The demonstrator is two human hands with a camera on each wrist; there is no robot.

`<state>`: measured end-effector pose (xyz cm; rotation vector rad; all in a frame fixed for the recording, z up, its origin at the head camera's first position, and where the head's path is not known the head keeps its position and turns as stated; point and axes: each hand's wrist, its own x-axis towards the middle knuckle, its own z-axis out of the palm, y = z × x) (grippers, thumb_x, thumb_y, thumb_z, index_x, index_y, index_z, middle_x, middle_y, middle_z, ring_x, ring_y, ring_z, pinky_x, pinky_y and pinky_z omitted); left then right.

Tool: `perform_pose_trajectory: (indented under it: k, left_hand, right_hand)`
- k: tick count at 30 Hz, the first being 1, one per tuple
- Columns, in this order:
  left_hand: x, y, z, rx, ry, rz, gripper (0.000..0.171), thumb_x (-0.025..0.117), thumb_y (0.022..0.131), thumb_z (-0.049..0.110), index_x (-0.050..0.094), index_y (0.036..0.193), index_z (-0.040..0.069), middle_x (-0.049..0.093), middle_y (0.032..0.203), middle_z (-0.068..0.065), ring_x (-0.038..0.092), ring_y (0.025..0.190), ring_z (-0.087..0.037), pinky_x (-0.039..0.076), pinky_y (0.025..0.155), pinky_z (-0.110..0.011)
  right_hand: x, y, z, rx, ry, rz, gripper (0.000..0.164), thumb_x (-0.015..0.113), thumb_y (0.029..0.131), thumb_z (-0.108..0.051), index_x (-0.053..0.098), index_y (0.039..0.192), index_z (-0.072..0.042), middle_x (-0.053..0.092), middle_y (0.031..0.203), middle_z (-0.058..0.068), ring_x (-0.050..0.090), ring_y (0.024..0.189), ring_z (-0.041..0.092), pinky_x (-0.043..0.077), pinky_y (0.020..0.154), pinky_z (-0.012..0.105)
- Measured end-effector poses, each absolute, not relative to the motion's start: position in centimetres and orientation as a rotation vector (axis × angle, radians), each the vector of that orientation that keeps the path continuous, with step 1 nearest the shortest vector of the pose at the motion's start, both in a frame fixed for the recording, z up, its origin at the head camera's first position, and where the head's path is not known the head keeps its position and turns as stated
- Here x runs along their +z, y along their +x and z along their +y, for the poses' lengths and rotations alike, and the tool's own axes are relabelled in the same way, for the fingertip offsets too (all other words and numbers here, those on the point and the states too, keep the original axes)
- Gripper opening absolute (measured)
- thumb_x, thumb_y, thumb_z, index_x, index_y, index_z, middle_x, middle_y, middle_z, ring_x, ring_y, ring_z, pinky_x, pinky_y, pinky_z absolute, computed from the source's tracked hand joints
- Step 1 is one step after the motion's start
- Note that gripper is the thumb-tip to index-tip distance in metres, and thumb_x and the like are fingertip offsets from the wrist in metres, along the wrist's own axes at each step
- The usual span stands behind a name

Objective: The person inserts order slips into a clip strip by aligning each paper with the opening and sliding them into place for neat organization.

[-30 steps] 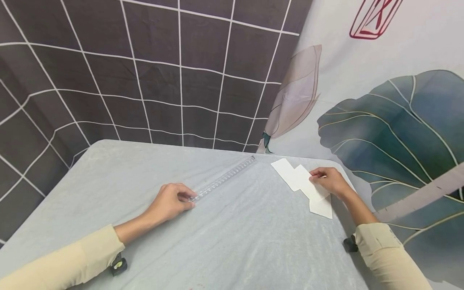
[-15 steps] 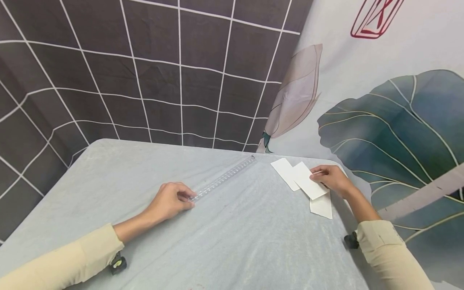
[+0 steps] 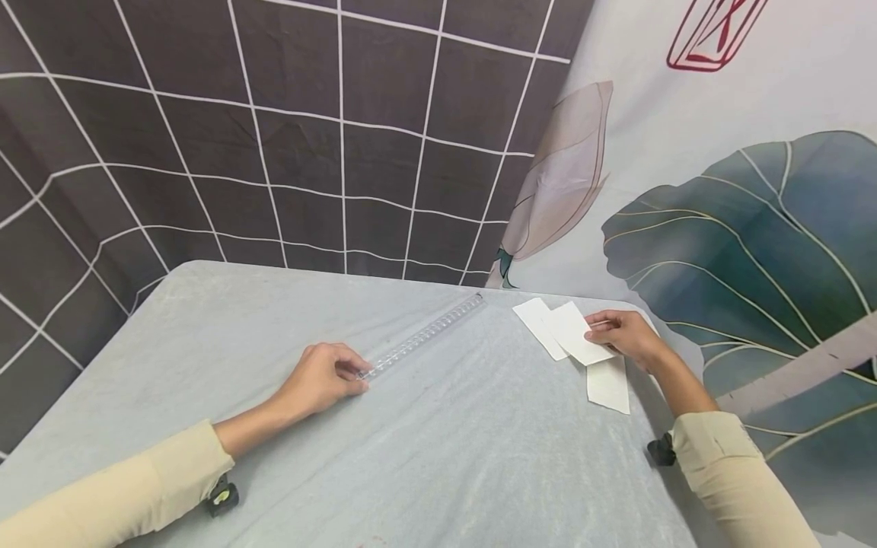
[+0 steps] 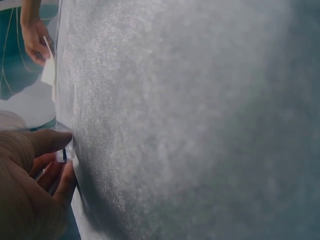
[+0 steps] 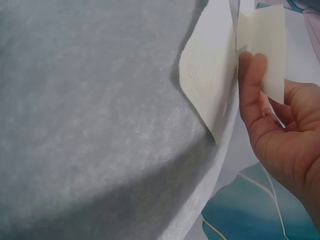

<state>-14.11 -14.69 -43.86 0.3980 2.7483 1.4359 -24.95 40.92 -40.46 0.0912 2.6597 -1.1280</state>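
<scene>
My left hand pinches the near end of a long clear plastic strip, ruler-like with a repeated ring-like pattern. The strip lies slantwise on the grey cloth, and its held end shows between thumb and fingers in the left wrist view. At the right, my right hand pinches a white paper piece by its right edge, tilted up off the cloth. Beneath it, a second piece lies to the left and a third piece to the front; faint writing marks the torn-edged paper.
The grey cloth-covered table has a rounded far edge. Behind it hangs a dark grid-patterned curtain, with a leaf-printed cloth at the right. Small black cameras sit under the wrists.
My right hand has raised the middle paper, which has turned and shifted slightly away, showing more of the front piece. My left hand and the clear strip stay in place.
</scene>
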Motion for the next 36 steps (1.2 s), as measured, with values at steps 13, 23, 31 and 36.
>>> perform_pose_trajectory:
  k: [13,23,31,36]
  left_hand:
    - [-43.8,-14.2,-14.6,1.428,0.392,2.745,0.023,0.094,0.079,0.0,0.088,0.101,0.004,0.086,0.102,-0.008,0.081,0.085,-0.014,0.061,0.075,-0.02]
    - [-43.6,-14.3,-14.6,1.398,0.389,2.757,0.023,0.094,0.079,0.002,0.088,0.1,0.005,0.086,0.099,-0.008,0.079,0.083,-0.011,0.06,0.073,-0.021]
    - [-43.4,-14.2,-14.5,1.397,0.368,2.756,0.022,0.092,0.078,0.0,0.088,0.099,0.004,0.086,0.096,-0.007,0.076,0.081,-0.009,0.058,0.072,-0.021]
    - [-45.1,-14.9,-15.1,1.454,0.462,2.761,0.021,0.091,0.078,0.002,0.088,0.098,0.005,0.085,0.09,-0.005,0.075,0.076,-0.009,0.058,0.067,-0.023]
  right_hand:
    - [-40.2,-25.3,40.6,-1.174,0.095,2.645,0.059,0.08,0.105,-0.015,0.058,0.156,0.005,0.078,0.106,-0.012,0.067,0.093,-0.002,0.057,0.079,0.02]
    - [-40.1,-25.7,40.1,-1.203,0.099,2.624,0.061,0.082,0.104,-0.016,0.058,0.157,0.004,0.076,0.101,-0.015,0.066,0.091,-0.001,0.057,0.078,0.02]
    - [-39.9,-26.0,39.4,-1.195,0.119,2.628,0.06,0.081,0.105,-0.018,0.059,0.158,0.001,0.078,0.106,-0.012,0.066,0.092,0.001,0.057,0.078,0.02]
    - [-39.9,-26.1,39.3,-1.194,0.122,2.629,0.061,0.08,0.106,-0.019,0.058,0.159,0.0,0.079,0.114,-0.005,0.067,0.095,0.0,0.057,0.08,0.019]
